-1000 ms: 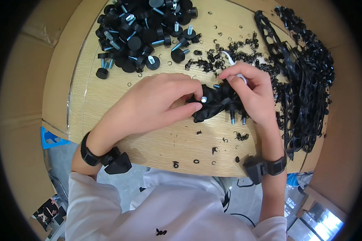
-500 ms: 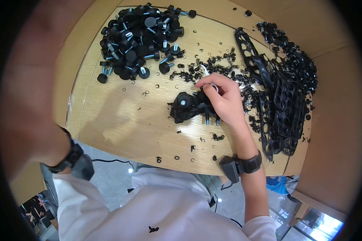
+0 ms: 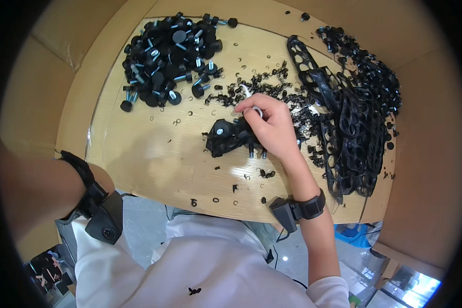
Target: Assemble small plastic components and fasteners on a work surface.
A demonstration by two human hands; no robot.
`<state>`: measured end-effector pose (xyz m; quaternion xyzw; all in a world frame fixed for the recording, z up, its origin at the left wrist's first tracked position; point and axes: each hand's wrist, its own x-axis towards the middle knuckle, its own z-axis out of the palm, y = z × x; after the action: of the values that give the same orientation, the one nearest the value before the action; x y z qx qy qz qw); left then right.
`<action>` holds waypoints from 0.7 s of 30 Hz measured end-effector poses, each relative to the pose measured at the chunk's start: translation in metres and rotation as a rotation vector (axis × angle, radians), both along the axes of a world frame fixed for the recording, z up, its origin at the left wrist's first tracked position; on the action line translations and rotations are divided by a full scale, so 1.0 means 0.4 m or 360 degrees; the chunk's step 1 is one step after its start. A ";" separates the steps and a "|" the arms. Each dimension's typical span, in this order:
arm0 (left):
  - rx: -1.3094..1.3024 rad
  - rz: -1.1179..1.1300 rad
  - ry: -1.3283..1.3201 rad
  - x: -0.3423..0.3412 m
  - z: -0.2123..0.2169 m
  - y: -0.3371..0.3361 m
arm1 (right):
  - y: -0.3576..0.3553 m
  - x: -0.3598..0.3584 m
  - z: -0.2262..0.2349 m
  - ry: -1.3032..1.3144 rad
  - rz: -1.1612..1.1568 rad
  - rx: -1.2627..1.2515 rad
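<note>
Gripping the black plastic bracket with studs [image 3: 230, 137] on the wooden table [image 3: 154, 154], my right hand [image 3: 272, 128] is closed; left hand out of view.

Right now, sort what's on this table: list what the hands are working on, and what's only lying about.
In hand:
right hand
black perforated part beneath it
small white ring at its fingertips

Lying about:
pile of black round-headed feet
stack of black perforated frames
scattered small springs
left hand: out of frame, only its forearm shows

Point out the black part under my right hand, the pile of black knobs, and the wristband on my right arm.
black part [image 3: 223, 137]: head view, its left end beside the screw.
pile of black knobs [image 3: 167, 56]: head view, middle of the heap.
wristband [image 3: 309, 208]: head view, the strap.
</note>
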<state>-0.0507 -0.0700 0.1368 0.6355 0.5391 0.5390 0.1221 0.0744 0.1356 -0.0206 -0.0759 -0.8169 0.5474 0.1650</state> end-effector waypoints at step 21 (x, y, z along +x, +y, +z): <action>0.0142 -0.0021 -0.0061 -0.070 -0.021 -0.018 | -0.002 0.001 0.026 -0.0063 0.0040 0.0050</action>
<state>-0.0786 -0.0771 0.1285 0.6334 0.5079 0.5738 0.1077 0.0749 0.1346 -0.0102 -0.0738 -0.8294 0.5350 0.1429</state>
